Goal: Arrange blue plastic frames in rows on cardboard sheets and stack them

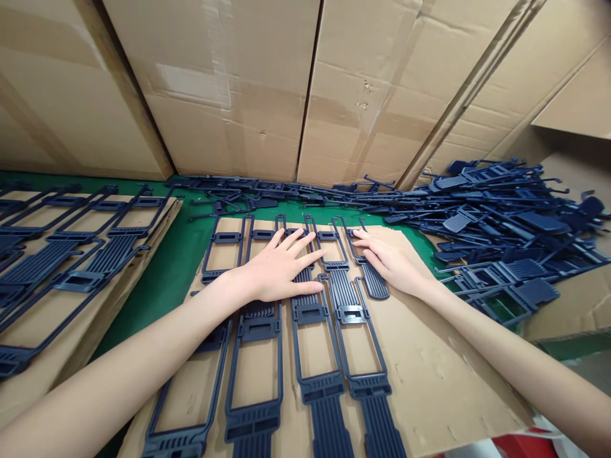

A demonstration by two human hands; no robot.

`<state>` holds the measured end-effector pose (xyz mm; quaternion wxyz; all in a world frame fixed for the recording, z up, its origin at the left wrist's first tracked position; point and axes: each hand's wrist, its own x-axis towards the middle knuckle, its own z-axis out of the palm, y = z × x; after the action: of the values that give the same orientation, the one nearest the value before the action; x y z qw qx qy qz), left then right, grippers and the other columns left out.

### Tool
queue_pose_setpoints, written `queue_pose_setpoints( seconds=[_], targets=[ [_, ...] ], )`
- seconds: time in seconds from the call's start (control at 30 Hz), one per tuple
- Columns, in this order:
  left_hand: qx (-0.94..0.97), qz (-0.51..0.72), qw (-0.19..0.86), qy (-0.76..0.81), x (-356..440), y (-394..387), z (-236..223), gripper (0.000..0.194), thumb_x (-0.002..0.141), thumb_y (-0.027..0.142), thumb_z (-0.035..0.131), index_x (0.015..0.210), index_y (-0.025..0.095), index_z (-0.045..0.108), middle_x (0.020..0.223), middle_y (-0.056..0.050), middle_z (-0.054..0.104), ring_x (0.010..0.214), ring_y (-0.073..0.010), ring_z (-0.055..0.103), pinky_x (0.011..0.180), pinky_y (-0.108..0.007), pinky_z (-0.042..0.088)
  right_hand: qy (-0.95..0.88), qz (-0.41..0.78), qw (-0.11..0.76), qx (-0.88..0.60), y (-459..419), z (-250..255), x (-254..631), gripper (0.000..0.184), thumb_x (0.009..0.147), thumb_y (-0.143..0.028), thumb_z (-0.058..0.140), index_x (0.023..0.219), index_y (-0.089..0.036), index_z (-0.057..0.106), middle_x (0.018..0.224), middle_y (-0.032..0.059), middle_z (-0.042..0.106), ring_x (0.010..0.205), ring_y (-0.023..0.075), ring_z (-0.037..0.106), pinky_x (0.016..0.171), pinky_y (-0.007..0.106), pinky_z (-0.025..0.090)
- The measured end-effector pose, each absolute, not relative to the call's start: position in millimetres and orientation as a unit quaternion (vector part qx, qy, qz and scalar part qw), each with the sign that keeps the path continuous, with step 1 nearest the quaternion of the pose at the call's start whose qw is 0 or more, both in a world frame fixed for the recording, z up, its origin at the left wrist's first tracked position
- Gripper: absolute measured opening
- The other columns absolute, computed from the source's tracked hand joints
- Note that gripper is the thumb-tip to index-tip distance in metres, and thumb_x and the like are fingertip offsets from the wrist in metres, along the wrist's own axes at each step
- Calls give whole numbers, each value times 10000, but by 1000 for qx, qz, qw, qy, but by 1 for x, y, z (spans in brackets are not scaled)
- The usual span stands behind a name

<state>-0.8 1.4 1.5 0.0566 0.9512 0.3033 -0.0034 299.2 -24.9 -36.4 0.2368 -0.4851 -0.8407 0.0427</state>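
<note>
Navy frames point(304, 275) part-hidden under L hand point(277, 270) — fingers wide; R hand point(387, 259) grip — can't tell.

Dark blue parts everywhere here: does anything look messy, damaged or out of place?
The pile of parts on the right looks jumbled, its pieces crossing at all angles, unlike the neat rows of parts on the cardboard sheet. Behind, one carton has small ragged marks, possibly surface tears.

the left hand point(286, 264) spreads over dark blue plastic frames point(340, 287) mid-frame; the right hand point(392, 262) touches another just right of center. a tangled pile point(491, 219) lies at right.
</note>
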Motion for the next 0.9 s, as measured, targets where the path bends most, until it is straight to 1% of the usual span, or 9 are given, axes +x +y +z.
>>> queue_pose_setpoints(
  seconds=[0.27,0.47,0.63,0.9],
  targets=[
    [952,-3,49,303,-1,1,0,779,920,731,263,1546,270,229,1622,-98,52,1500,-329,-11,1185,-565,4,-842,46,254,-473,-23,-42,299,311,1018,-312,344,1209,-239,579,1484,47,449,1399,218,367,1167,479,338],
    [951,-5,53,304,0,1,0,785,915,739,262,1547,274,226,1621,-98,56,1498,-335,-8,1185,-566,13,-848,57,262,-457,-27,-37,295,310,1018,-289,357,1227,-226,578,1481,52,454,1406,208,355,1178,467,321],
    [951,-4,54,306,0,1,2,775,921,724,289,1545,268,236,1620,-94,58,1499,-333,-6,1186,-564,9,-849,53,263,-455,-27,-39,295,321,1018,-286,354,1178,-205,620,1485,69,446,1406,220,356,1176,474,321],
    [950,-8,48,307,-1,0,3,764,927,716,289,1544,269,234,1619,-95,48,1501,-319,-3,1185,-570,18,-846,56,271,-456,-28,-38,295,314,1015,-289,365,1183,-221,622,1477,57,458,1400,224,367,1167,484,337]
  ],
)
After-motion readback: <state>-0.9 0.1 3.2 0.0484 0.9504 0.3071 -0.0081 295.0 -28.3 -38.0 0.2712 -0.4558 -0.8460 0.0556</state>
